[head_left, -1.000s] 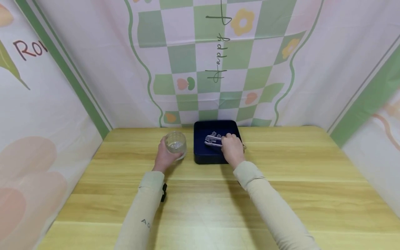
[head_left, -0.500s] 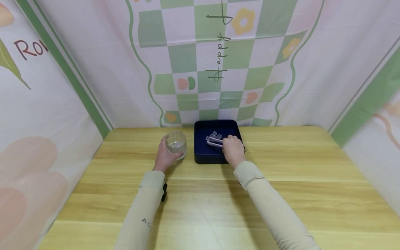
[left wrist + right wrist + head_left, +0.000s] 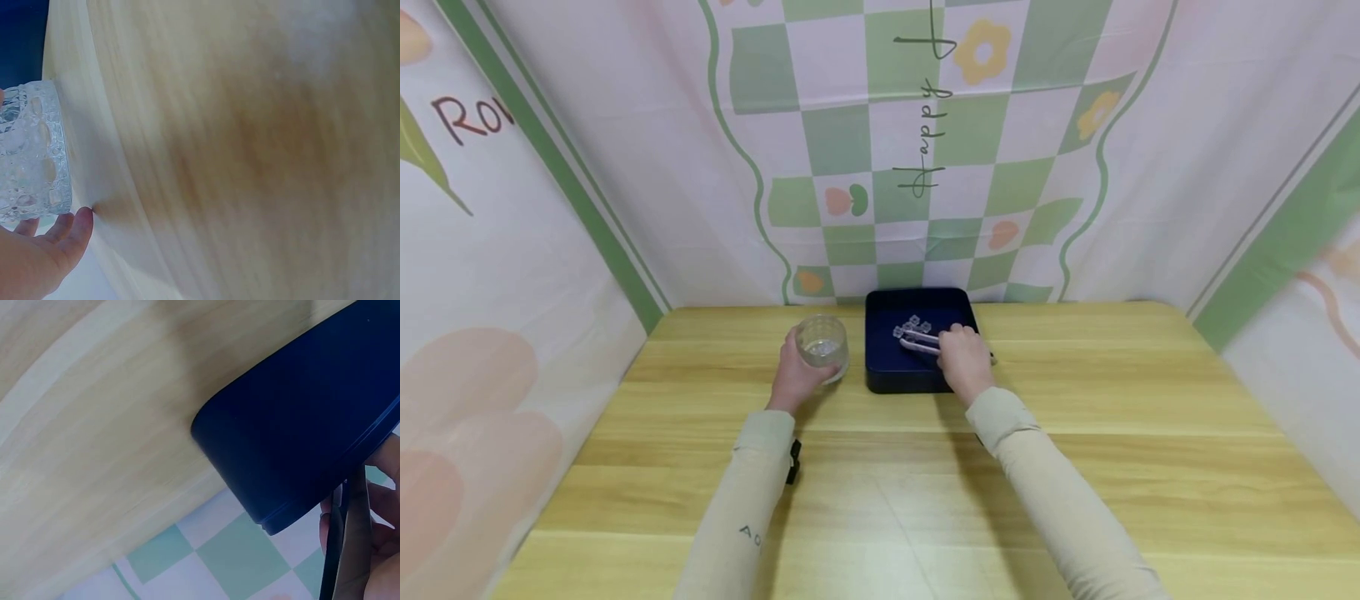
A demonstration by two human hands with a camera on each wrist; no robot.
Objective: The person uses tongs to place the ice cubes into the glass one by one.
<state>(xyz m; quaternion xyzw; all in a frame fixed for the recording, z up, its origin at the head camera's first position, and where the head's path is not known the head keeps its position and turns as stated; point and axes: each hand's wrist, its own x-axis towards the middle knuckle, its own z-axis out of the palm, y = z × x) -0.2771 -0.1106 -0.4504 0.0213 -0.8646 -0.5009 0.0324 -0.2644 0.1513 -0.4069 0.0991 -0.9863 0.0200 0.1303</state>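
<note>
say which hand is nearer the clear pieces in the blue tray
Right. The right hand, gripping the tongs, is right of the clear pieces, at the blue tray. The left hand is farther, to their left, outside the tray, holding the glass.

At twelve o'clock in the head view, a checked green-and-white backdrop (image 3: pixel 902 125) is hung, printed with yellow flowers (image 3: pixel 967 58). At nine and three, green-edged fabric panels (image 3: pixel 512 292) are seen; at six, a wooden table (image 3: pixel 880 517) is shown.
</note>
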